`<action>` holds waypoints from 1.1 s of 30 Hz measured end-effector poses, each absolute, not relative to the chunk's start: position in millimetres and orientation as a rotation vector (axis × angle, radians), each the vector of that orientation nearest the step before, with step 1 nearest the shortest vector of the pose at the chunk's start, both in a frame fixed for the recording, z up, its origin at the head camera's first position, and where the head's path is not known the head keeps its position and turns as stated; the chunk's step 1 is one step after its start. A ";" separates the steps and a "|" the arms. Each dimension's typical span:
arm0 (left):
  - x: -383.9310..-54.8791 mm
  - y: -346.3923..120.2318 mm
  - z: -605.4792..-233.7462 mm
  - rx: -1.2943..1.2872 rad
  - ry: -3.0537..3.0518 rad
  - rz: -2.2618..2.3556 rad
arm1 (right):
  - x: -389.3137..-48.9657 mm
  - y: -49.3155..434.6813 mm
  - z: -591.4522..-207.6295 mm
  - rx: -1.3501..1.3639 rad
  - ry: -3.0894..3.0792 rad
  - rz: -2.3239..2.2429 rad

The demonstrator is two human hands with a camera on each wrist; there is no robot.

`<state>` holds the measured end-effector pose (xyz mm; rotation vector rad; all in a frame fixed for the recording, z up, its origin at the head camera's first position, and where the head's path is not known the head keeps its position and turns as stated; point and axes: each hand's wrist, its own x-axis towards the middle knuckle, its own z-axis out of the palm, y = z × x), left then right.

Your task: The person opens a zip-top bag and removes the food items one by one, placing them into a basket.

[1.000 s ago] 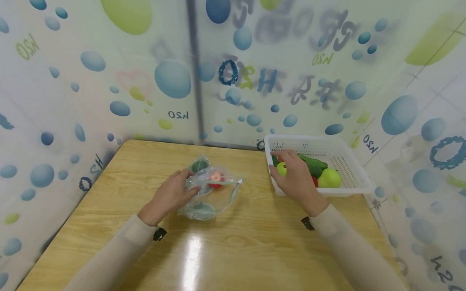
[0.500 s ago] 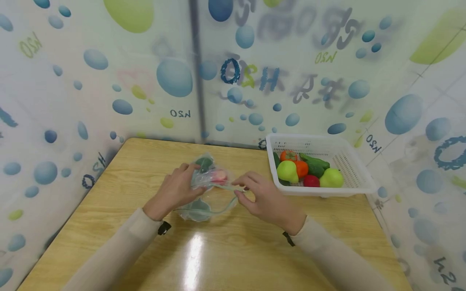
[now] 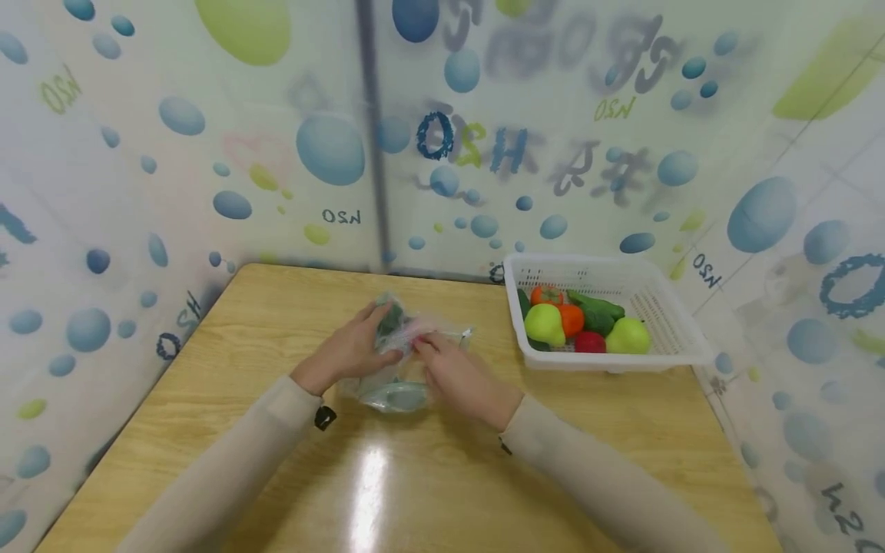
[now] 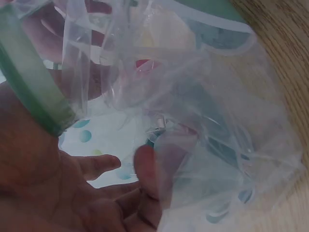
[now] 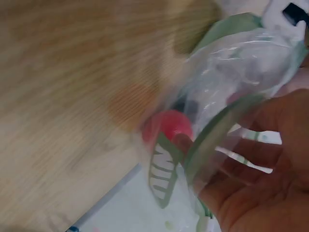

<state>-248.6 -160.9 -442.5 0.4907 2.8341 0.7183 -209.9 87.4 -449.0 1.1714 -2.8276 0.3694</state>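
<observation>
A clear zip bag (image 3: 394,395) with a green-edged mouth lies on the table, its mouth toward the right. Inside it, a dark green item (image 3: 390,321) sits at the far end, and a round red fruit (image 5: 169,126) shows through the plastic. My left hand (image 3: 349,346) grips the bag from its left side, fingers over the far part and thumb on the near part. My right hand (image 3: 470,380) reaches to the mouth from the right; its thumb and fingers pinch the plastic near the red fruit. Folds of plastic partly hide the fingertips.
At the back right of the wooden table (image 3: 290,461) stands a white plastic basket (image 3: 664,307). It holds green pears (image 3: 545,325), tomatoes (image 3: 546,296), a red round fruit (image 3: 590,342) and green vegetables (image 3: 598,307). Patterned curtains (image 3: 456,215) hang behind and beside the table.
My right hand has moved left from over the basket to the bag's mouth, then further in toward the red fruit. My left hand has shifted slightly right with the bag, whose plastic is now more bunched.
</observation>
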 end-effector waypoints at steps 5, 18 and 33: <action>-253.5 -163.1 -443.1 0.455 2.820 0.708 | -225.1 84.0 -455.0 1.052 -2.899 0.335; -254.6 -170.1 -445.1 0.499 2.626 0.750 | -230.2 68.6 -470.1 0.988 -2.855 0.263; -245.0 -160.0 -444.8 0.564 2.782 0.711 | -239.0 69.5 -470.8 0.959 -3.034 0.372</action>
